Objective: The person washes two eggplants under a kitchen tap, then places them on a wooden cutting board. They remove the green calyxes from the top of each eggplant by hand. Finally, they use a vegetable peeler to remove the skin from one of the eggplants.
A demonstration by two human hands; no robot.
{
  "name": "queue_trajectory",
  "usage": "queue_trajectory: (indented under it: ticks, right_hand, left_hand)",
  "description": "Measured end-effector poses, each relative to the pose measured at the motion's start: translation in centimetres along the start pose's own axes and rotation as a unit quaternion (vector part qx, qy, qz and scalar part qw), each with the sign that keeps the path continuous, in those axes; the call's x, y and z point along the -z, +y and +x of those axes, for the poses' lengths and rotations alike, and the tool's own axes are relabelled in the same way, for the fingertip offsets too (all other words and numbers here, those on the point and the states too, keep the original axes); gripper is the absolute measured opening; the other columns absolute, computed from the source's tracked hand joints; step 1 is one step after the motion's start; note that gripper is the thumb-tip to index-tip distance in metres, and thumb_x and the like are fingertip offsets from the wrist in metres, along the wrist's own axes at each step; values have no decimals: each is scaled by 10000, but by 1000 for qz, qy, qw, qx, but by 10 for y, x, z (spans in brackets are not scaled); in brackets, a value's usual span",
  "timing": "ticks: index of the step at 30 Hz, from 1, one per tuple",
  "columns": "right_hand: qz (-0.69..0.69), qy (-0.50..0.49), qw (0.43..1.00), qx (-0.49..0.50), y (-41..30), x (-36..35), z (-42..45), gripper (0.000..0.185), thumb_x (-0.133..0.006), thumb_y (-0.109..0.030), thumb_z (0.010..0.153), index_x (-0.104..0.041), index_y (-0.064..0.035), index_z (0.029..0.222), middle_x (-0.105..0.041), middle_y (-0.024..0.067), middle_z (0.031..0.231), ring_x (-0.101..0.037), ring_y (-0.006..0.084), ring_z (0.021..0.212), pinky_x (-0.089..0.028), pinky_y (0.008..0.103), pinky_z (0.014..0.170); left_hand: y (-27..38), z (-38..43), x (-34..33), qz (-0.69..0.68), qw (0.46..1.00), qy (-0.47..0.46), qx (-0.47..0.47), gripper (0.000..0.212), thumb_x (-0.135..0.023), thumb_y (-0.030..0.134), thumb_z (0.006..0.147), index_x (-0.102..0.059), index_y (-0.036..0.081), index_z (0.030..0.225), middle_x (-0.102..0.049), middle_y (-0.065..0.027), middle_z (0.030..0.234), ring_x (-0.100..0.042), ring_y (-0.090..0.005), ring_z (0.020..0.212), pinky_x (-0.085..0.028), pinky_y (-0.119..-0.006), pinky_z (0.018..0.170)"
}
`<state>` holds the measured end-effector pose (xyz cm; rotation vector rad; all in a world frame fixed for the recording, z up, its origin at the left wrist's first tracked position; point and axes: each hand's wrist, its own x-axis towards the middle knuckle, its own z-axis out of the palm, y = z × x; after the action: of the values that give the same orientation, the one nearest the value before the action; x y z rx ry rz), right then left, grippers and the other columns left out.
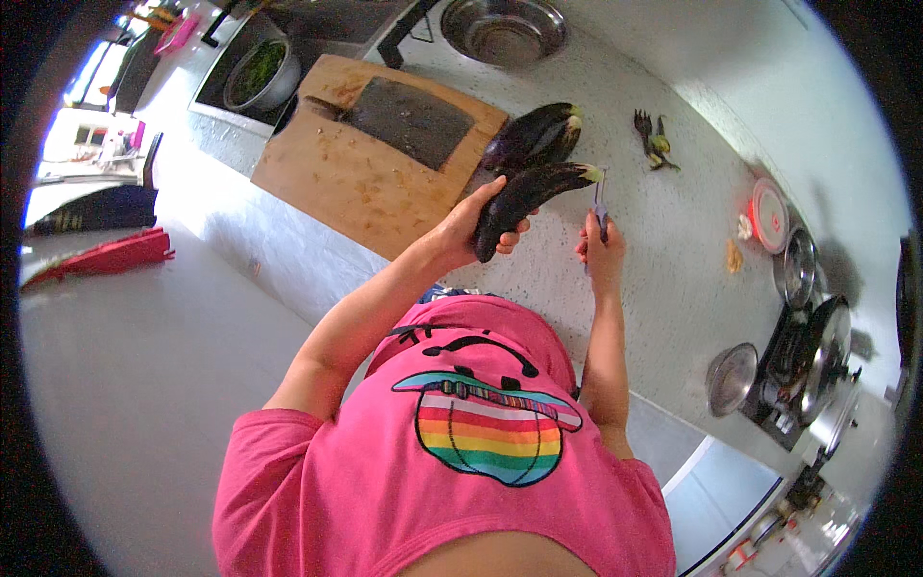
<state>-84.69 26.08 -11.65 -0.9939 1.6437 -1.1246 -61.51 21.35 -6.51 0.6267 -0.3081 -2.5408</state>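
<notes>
A long dark eggplant (530,196) rests in my left hand (476,216), its pale cut end pointing right. My right hand (602,241) grips a vegetable peeler (601,210) with a purple handle, its head beside that pale end. Two more eggplants (537,135) lie on the counter just beyond, against the edge of a wooden cutting board (324,184). On the board sits a cleaver (414,119) with a wide dark blade. Trimmed eggplant stems (656,141) lie on the counter farther right.
A steel basin (505,32) stands at the back of the speckled counter (670,238). At left, a pot of greens (261,72) sits in the sink. A red-rimmed lidded container (769,216), a steel bowl (732,379) and a stove with a pan (826,353) line the right side.
</notes>
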Motion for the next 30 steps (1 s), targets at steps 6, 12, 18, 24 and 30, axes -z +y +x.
queue_trajectory:
  ticks: [6,12,18,24,30]
  right_hand:
    - [48,83,993,-67,2,25,-24,263,-544,-265,938,-572,-22,841,-567,27,695,-534,105,521,-400,260,448]
    - [-39,121,992,9,40,36,-26,317,-574,-317,919,-615,-18,824,-538,-1,640,-484,78,555,-375,254,513]
    - [-33,119,992,3,23,34,-28,330,-584,-330,915,-616,-15,822,-501,-27,638,-410,66,579,-324,237,535]
    - [-14,104,994,-8,15,34,-29,330,-577,-331,920,-620,-15,834,-508,-27,636,-416,74,572,-331,248,531]
    - [5,115,993,-24,14,31,-30,347,-571,-335,923,-596,-17,786,-511,-19,632,-429,74,552,-342,253,514]
  left_hand:
    - [-19,27,7,257,959,123,-11,354,-595,305,887,-509,-2,1043,-589,-93,819,-574,-169,643,-472,-302,570]
    - [-35,36,18,384,915,108,-61,370,-663,257,843,-515,-8,1055,-577,-58,791,-580,-144,669,-472,-289,595]
    - [-32,44,6,376,894,244,-14,493,-639,437,853,-568,-23,1015,-584,-67,749,-565,-145,548,-450,-293,489]
    - [-34,52,17,390,892,230,-12,463,-616,456,867,-583,2,953,-578,-58,699,-553,-155,516,-448,-300,475]
    - [-39,58,25,425,876,226,-12,500,-601,462,874,-573,-28,973,-584,-69,710,-556,-157,514,-449,-299,480]
